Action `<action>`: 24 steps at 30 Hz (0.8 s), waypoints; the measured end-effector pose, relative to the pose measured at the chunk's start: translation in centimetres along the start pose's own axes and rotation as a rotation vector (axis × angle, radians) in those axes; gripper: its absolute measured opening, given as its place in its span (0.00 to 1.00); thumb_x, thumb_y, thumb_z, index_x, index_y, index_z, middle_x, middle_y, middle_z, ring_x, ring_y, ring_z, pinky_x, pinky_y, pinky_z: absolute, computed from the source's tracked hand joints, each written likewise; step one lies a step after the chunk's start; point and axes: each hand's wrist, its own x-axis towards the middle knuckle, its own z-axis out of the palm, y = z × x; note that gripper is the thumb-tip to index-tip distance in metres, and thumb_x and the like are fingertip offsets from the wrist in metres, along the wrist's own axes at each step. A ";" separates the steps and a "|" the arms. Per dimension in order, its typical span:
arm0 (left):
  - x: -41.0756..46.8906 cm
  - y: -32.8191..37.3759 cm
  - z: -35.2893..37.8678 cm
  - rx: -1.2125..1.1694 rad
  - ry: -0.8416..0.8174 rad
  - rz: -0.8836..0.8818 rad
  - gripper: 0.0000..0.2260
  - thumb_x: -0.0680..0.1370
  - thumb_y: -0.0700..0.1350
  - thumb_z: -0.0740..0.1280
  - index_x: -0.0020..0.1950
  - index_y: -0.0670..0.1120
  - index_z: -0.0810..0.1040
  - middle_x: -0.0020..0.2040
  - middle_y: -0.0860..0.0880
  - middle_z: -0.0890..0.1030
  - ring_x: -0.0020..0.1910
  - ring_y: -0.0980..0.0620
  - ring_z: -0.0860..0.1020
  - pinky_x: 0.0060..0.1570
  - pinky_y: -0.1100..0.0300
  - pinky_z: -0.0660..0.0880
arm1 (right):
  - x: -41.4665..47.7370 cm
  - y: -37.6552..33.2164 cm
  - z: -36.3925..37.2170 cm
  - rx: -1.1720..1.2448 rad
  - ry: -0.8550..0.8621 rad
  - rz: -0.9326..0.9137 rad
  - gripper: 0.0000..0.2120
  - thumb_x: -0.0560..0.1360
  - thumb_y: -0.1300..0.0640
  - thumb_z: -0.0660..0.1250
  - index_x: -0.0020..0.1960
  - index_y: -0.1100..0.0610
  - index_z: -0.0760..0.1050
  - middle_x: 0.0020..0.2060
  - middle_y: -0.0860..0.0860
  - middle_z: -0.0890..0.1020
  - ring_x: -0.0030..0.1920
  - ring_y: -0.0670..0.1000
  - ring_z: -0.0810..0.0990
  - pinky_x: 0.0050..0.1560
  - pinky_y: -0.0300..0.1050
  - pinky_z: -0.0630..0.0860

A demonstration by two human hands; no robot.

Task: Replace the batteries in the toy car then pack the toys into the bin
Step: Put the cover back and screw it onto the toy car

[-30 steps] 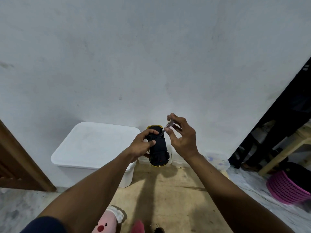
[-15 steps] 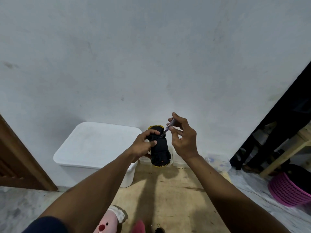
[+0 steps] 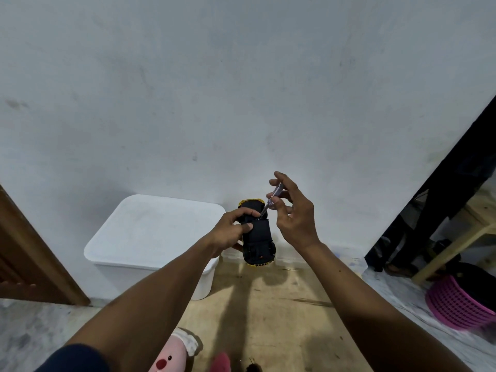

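A yellow toy car (image 3: 259,238) is held upside down in the air, its black underside facing me. My left hand (image 3: 230,232) grips the car by its left side. My right hand (image 3: 294,216) pinches a small clear-handled screwdriver (image 3: 271,201) between thumb and fingers, the tip resting on the car's underside near its far end. A white bin (image 3: 150,237) with its lid on stands against the wall to the left, below my left arm.
A pink plush toy (image 3: 171,355) and another pink item (image 3: 221,362) lie at the bottom edge on the wooden floor board. A pink basket (image 3: 456,304) and a wooden bench leg sit at the right. A brown door frame is at the left.
The view has dropped and shifted slightly. My right hand has turned a little on the screwdriver, fingers spreading more; the car stays held in the same place.
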 end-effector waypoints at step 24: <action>0.0 0.0 -0.2 0.025 -0.010 0.014 0.12 0.80 0.35 0.63 0.55 0.49 0.81 0.52 0.43 0.78 0.42 0.42 0.80 0.35 0.52 0.81 | -0.8 0.1 1.3 -0.004 -0.014 -0.101 0.21 0.78 0.72 0.63 0.65 0.53 0.69 0.57 0.53 0.80 0.53 0.50 0.83 0.54 0.50 0.82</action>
